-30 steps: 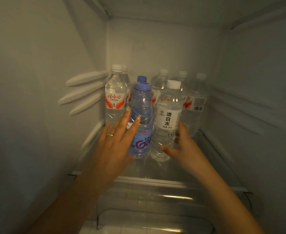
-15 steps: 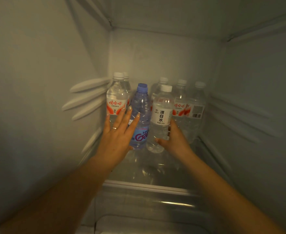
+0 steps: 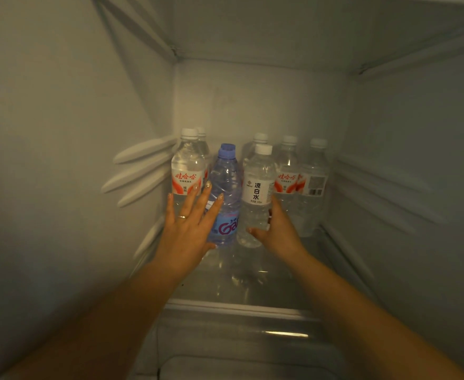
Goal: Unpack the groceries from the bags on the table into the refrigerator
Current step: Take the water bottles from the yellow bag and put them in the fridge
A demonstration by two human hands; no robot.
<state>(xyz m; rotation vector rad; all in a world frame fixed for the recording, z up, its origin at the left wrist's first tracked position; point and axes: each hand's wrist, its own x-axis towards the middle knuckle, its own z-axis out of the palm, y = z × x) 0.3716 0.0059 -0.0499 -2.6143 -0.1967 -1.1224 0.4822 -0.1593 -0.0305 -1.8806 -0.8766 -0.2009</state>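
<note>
Inside the refrigerator, a blue-tinted water bottle (image 3: 226, 187) with a blue cap stands upright on the glass shelf (image 3: 239, 292). My left hand (image 3: 189, 229) lies flat against its front, fingers straight and spread. Right beside it stands a clear bottle with a white label (image 3: 258, 187) and white cap. My right hand (image 3: 276, 231) grips its lower part, thumb in front and fingers round the right side. Both arms reach in from the bottom of the view.
Several clear bottles with red-and-white labels (image 3: 187, 171) (image 3: 288, 174) stand behind, along the back wall. White shelf rails (image 3: 140, 171) stick out of the left wall, and ridges run along the right wall. A drawer lid (image 3: 239, 335) lies below the shelf's front edge.
Both bottles have slid further back on the shelf toward the rear row, with my hands following them. The left hand stays flat, the right hand keeps its grip.
</note>
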